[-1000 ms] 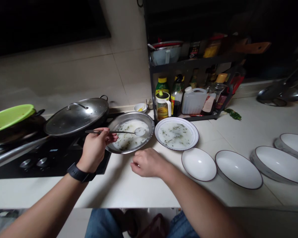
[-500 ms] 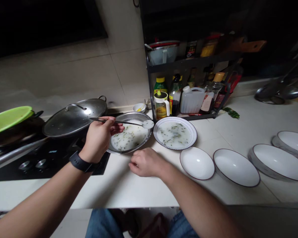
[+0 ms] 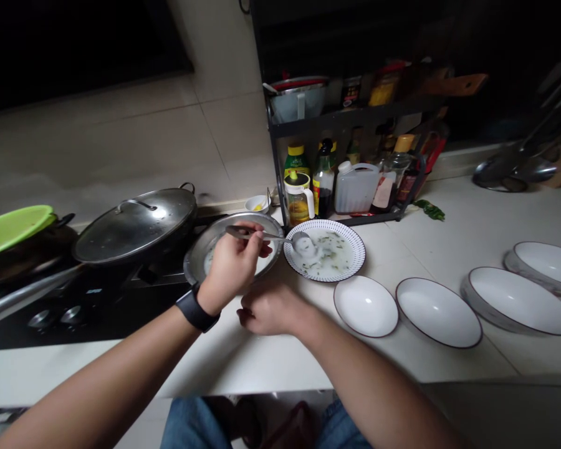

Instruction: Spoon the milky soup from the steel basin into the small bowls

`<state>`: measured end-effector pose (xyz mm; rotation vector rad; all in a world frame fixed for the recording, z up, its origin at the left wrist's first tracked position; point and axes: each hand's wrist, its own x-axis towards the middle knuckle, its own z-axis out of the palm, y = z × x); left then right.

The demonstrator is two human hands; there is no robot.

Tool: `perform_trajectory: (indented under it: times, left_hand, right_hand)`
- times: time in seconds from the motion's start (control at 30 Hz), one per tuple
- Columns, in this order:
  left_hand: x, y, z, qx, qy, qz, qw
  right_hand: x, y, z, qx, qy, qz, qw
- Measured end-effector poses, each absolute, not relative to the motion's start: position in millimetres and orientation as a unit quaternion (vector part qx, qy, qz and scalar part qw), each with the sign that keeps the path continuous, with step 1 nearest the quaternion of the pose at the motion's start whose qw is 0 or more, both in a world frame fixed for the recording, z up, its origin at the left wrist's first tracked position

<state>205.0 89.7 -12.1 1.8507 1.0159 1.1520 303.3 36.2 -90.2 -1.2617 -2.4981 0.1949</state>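
Observation:
My left hand (image 3: pixel 236 262), with a dark watch on its wrist, grips a metal spoon (image 3: pixel 275 237) by the handle. The spoon's head is tipped over the left side of a striped-rim plate (image 3: pixel 361 251) that holds whitish soup with green bits. Beneath that hand sits a metal basin (image 3: pixel 192 249) of similar soup, partly hidden by the hand. My right hand (image 3: pixel 272 308) rests closed on the counter in front of the basin, and no object shows in it. Just right of the plate's near edge stands a small white bowl (image 3: pixel 365 307).
More white bowls (image 3: pixel 439 312) line the counter to the right. Behind the plate stands a black rack (image 3: pixel 336 118) with bottles and an oil jug (image 3: pixel 299 202). A lidded wok (image 3: pixel 138 224) and a green strainer (image 3: pixel 16 227) sit on the stove at left.
My left hand has moved right with the spoon, from above the basin to the plate, and the spoon's head has tipped. My right hand stays closed in nearly the same place.

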Motion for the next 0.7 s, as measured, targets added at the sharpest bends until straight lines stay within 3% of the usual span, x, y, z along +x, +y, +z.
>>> perform_trajectory:
  times: [0.2,0.3,0.37,0.57,0.7]
  left_hand:
    - [189.6,78.8,-25.0,0.919,0.157,0.359,0.044]
    - [182.0,81.6,-33.7,0.94,0.059,0.335,-0.021]
    - [179.2,82.0,-39.4,0.925,0.087,0.37,0.011]
    - [178.5,75.2,-51.0,0.763,0.314,0.509,0.246]
    - [179.2,72.0,-56.5,0.744,0.335,0.516,0.262]
  right_hand:
    - [302.4,40.1,-95.3,-0.439,-0.873,0.08,0.195]
    - [302.1,41.5,-96.4,-0.42,-0.877,0.078,0.219]
    - [302.2,41.8,-97.6,-0.429,-0.876,0.082,0.206]
    - [301.3,36.3,-89.5,-0.426,-0.886,0.066,0.174]
    - [303.4,12.7,-58.8,-0.447,-0.886,0.063,0.108]
